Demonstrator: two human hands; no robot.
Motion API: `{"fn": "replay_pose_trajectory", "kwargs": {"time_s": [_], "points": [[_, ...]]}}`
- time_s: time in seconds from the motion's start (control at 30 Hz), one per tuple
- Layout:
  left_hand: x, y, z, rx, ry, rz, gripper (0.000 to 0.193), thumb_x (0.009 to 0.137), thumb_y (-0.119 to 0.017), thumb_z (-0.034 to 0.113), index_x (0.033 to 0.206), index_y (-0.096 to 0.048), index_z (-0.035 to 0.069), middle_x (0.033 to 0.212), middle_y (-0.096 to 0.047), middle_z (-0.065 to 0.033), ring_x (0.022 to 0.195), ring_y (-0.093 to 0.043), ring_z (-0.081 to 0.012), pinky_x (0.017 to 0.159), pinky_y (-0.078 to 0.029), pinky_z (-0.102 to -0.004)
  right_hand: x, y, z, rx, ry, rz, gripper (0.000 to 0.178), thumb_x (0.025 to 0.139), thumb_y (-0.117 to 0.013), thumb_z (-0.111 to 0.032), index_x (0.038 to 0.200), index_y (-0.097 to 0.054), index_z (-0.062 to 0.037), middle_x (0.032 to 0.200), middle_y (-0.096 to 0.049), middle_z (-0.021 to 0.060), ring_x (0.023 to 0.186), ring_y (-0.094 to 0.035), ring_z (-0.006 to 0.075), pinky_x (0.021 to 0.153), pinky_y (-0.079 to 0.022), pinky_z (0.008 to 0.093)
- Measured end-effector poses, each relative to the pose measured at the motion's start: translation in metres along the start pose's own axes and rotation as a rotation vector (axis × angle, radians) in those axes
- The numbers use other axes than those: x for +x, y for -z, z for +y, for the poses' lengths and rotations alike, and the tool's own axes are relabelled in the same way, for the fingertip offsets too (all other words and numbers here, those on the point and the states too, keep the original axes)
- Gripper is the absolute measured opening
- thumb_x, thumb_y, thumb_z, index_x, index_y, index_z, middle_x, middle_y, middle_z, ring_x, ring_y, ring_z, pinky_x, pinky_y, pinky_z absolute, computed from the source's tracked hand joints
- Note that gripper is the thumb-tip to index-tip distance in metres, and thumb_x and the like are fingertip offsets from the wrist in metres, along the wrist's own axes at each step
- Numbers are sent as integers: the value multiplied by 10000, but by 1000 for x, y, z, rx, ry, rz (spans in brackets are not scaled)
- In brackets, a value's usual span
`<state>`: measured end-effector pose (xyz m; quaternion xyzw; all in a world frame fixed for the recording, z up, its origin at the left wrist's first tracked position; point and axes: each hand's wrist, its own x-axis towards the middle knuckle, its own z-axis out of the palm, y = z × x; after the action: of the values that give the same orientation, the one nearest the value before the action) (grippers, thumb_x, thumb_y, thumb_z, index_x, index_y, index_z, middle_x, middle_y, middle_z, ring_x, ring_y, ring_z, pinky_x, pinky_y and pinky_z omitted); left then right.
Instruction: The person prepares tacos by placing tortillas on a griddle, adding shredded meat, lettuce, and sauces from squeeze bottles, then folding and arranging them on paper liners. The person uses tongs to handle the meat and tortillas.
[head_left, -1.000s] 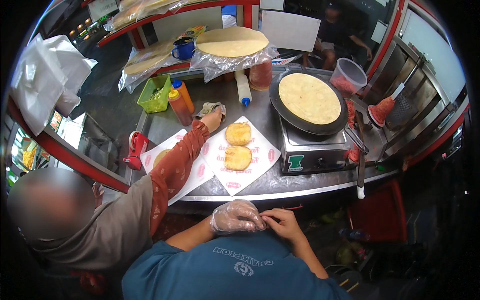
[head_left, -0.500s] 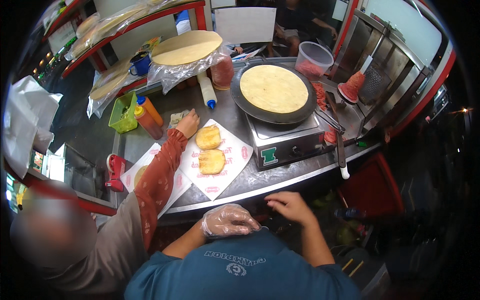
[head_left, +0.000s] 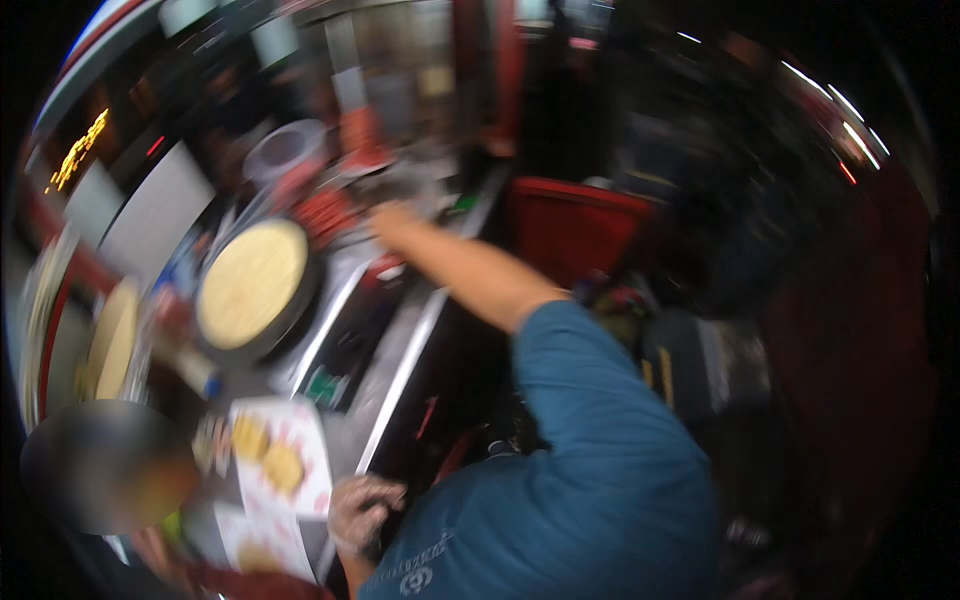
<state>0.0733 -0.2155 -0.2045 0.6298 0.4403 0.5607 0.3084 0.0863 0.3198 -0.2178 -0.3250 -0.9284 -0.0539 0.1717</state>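
Note:
My right arm stretches out over the counter, with my right hand at the pile of shredded red meat beside the griddle. Blur hides its fingers and anything in them. Near the counter's front edge, my left hand wears a clear plastic glove; its fingers are loosely bent and apart, nothing visible in them. Two toasted bread halves lie on a printed paper sheet close by it. A round flatbread rests on the dark griddle pan.
Behind the meat stand a clear plastic tub and a red meat cone. A blue-capped bottle and stacked flatbreads are at left. A red bin stands off the counter's edge. A co-worker's sleeve shows lower left.
The view has swung right and blurred. My right hand has gone from in front of my body out to the meat area. The co-worker's hand has drawn back from the counter.

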Motion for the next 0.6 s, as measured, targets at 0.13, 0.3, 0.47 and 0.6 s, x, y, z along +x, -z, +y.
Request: {"fn": "replay_pose_trajectory", "kwargs": {"time_s": [0.13, 0.3, 0.47, 0.6], "points": [[11, -21, -26, -90, 47, 213, 624, 960, -708, 567, 949, -749, -55, 729, -716, -154, 607, -685, -234, 567, -530, -322, 3, -3, -18, 98, -3, -136, 315, 905, -653, -162, 1160, -764, -13, 1287, -690, 230, 1158, -698, 405, 969, -584, 494], [59, -25, -41, -212, -16, 52, 614, 994, -684, 575, 957, -682, -37, 754, -666, -125, 618, -645, -223, 618, -539, -328, -20, 32, 21, 310, -213, -43, 331, 877, -653, -104, 1170, -714, 39, 1276, -650, 295, 1113, -706, 438, 933, -599, 502], [85, -10, -67, -189, -80, -119, 577, 1021, -651, 556, 985, -667, -20, 796, -674, -130, 625, -650, -202, 619, -549, -327, -43, 67, -10, 600, -241, 227, 439, 892, -790, -399, 1009, -739, 21, 1001, -736, 285, 965, -731, 455, 859, -592, 532], [90, -50, -53, -251, 41, -233, 496, 1014, -691, 480, 971, -709, -13, 785, -714, -139, 667, -682, -215, 648, -570, -340, -79, 108, -10, 587, -197, 309, 437, 901, -770, -408, 1051, -717, -2, 1035, -722, 253, 963, -719, 453, 874, -571, 544]]}}
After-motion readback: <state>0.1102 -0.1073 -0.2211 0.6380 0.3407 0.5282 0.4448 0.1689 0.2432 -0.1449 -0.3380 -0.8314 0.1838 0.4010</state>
